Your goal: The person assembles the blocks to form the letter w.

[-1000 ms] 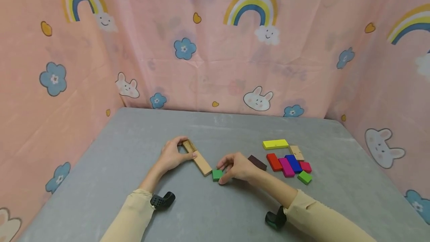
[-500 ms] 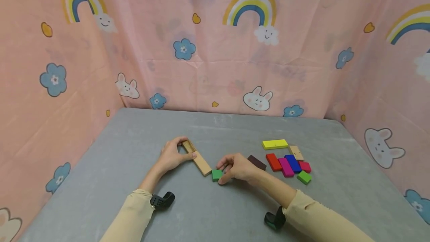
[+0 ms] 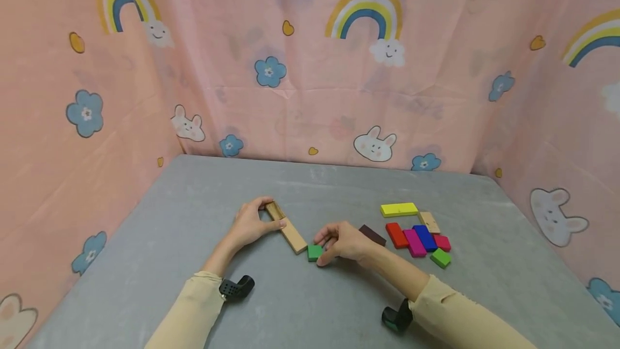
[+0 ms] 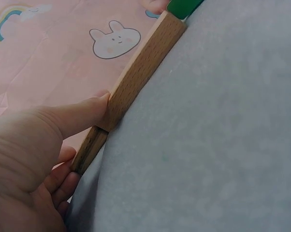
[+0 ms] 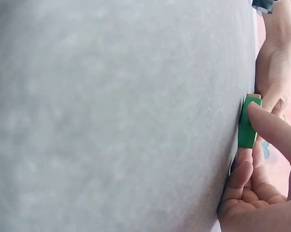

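My left hand (image 3: pixel 253 223) holds two wooden blocks laid end to end on the grey table. Its thumb presses the near side of the pale wooden block (image 3: pixel 293 237) by the joint, while its fingers curl round the far end of the thinner brown wooden block (image 3: pixel 275 210). Close to the pale block's near end lies a small green block (image 3: pixel 314 252). My right hand (image 3: pixel 345 242) pinches that green block between thumb and fingers. In the right wrist view the thumb lies on the green block's (image 5: pixel 248 126) face.
Right of my right hand lies a dark brown block (image 3: pixel 373 235), partly hidden by it. Farther right are yellow (image 3: pixel 399 209), red (image 3: pixel 397 235), magenta (image 3: pixel 414 243), blue (image 3: pixel 425 238), crimson (image 3: pixel 442 242), tan (image 3: pixel 429 222) and light green (image 3: pixel 441 258) blocks. A pink patterned curtain (image 3: pixel 310 85) surrounds the table.
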`<state>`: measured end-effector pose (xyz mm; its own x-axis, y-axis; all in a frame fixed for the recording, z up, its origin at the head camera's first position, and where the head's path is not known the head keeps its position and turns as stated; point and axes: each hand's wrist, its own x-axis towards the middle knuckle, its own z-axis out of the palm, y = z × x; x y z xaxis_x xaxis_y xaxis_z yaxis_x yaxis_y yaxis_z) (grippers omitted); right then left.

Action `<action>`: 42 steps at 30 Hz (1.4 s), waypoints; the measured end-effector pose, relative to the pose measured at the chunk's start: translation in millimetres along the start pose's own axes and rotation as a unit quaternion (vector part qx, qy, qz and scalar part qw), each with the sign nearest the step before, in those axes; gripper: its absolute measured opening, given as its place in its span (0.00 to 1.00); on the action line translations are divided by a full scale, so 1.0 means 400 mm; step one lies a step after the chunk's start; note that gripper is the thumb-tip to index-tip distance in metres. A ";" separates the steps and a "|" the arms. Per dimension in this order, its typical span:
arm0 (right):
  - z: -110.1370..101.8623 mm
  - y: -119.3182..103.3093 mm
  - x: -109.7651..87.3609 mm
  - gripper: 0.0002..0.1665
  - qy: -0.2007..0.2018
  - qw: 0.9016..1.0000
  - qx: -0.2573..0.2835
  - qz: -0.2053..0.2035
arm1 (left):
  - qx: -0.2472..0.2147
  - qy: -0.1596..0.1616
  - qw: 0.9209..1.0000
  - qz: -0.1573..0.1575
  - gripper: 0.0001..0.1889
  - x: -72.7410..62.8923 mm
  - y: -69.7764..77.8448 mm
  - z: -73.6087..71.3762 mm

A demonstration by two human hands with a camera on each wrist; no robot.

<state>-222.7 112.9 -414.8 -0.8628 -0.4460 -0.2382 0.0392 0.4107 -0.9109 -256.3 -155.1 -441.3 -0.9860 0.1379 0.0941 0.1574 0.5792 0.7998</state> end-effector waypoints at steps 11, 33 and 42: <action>-0.005 0.002 -0.001 0.23 0.001 1.000 0.003 -0.010 | -0.001 0.007 1.000 0.002 0.39 0.001 0.000 0.002; 0.014 0.003 -0.012 0.26 0.040 0.999 0.020 -0.012 | 0.005 0.010 1.000 0.010 0.38 0.005 -0.005 0.008; -0.009 0.007 -0.034 0.27 0.055 0.997 0.047 -0.020 | 0.006 0.010 1.000 0.010 0.38 0.002 0.000 0.005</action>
<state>-212.8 123.2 -413.0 -0.9145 -0.3686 -0.1667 0.0457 0.3154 -0.9479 -257.0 -153.5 -442.3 -0.9835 0.1328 0.1225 0.1776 0.5867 0.7901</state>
